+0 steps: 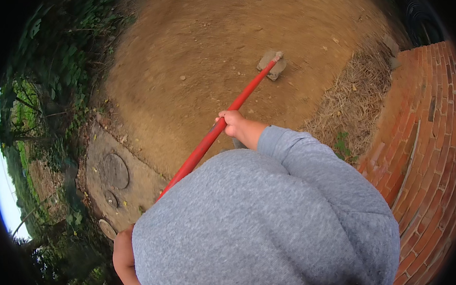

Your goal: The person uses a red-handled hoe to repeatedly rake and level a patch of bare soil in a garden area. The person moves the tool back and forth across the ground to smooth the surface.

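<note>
A long red handle (pixel 205 144) slants from beside my grey shirt up and away to the right. At its far end is a flat, soil-coated head (pixel 272 64) close to the dirt; it looks like a hoe. My right hand (pixel 230 120) is wrapped round the middle of the handle, fingers closed. The handle's near end disappears behind my shirt. At the lower left, my bent left arm (pixel 123 256) shows as bare skin, and the fingers of that hand are hidden behind my body.
Brown bare soil (pixel 182 52) with small stones spreads ahead. Dry straw (pixel 359 91) lies at right beside a red brick surface (pixel 423 132). At left are a concrete slab (pixel 97 149) with round covers (pixel 115 170) and leafy bushes (pixel 53 59). Dark coiled hose (pixel 422 21) sits far right.
</note>
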{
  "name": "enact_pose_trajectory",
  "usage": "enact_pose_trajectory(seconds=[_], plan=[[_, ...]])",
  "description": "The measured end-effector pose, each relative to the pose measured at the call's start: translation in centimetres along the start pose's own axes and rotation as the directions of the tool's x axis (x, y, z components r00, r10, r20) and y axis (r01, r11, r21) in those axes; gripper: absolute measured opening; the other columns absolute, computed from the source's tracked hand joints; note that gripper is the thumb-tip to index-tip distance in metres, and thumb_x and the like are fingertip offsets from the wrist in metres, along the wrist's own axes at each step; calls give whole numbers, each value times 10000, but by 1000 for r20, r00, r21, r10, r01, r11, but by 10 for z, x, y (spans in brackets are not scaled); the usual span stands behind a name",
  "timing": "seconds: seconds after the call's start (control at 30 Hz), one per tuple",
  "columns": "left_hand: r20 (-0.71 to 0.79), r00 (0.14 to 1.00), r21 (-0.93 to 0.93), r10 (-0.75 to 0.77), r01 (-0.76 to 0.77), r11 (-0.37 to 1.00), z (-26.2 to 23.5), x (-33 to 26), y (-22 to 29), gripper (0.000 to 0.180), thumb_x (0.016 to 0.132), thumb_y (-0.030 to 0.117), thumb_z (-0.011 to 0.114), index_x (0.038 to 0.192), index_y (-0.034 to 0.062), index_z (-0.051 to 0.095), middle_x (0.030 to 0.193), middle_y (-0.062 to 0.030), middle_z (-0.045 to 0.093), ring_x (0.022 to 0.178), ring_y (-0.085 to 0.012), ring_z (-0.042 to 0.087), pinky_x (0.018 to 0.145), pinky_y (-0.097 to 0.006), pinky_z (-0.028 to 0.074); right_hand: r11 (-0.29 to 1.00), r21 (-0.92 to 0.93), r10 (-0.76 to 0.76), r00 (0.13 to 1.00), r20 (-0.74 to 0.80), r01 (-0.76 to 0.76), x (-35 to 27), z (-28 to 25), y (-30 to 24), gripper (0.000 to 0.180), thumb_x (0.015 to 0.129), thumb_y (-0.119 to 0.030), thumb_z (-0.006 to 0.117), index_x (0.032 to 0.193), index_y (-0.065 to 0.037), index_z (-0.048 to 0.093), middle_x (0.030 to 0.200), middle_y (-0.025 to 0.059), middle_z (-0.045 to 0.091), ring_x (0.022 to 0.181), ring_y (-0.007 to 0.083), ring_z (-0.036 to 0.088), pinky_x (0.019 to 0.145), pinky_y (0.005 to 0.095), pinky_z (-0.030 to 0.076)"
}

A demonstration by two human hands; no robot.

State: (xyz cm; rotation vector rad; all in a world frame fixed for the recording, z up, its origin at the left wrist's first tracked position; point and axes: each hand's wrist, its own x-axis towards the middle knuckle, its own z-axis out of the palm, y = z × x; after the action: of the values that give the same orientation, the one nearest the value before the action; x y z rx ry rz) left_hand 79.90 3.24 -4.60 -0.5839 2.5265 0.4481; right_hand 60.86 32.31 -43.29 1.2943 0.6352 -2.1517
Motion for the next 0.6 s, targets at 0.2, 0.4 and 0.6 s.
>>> enact_pose_trajectory(seconds=[0.2, 0.4, 0.6], plan=[[35, 997, 355, -63, 47, 934, -40, -30, 9, 327, 659, 272, 756, 883, 40, 703, 724, -235, 609, 719, -395, 640, 619, -395, 506, 966, -115, 238, 971, 35, -233, -11, 5, 58, 271, 882, -26, 519, 1131, -48, 415, 981, 155, 509, 844, 287, 561, 755, 545, 516], [51, 990, 151, -135, 126, 981, -30, -41, -16, 305, 663, 245, 754, 873, 32, 697, 731, -237, 603, 722, -395, 637, 618, -388, 499, 938, -183, 293, 956, -28, -293, -26, 17, 64, 179, 897, -40, 522, 1057, -62, 443, 952, 139, 525, 854, 261, 565, 731, 532, 521], [54, 988, -66, -141, 145, 987, 8, -16, -34, 229, 732, 173, 665, 914, 38, 696, 799, -242, 622, 774, -400, 636, 650, -406, 499, 979, -183, 87, 996, -13, -88, -4, 34, 28, 167, 889, -37, 560, 1021, -45, 457, 864, 103, 539, 741, 227, 573, 674, 472, 528]])
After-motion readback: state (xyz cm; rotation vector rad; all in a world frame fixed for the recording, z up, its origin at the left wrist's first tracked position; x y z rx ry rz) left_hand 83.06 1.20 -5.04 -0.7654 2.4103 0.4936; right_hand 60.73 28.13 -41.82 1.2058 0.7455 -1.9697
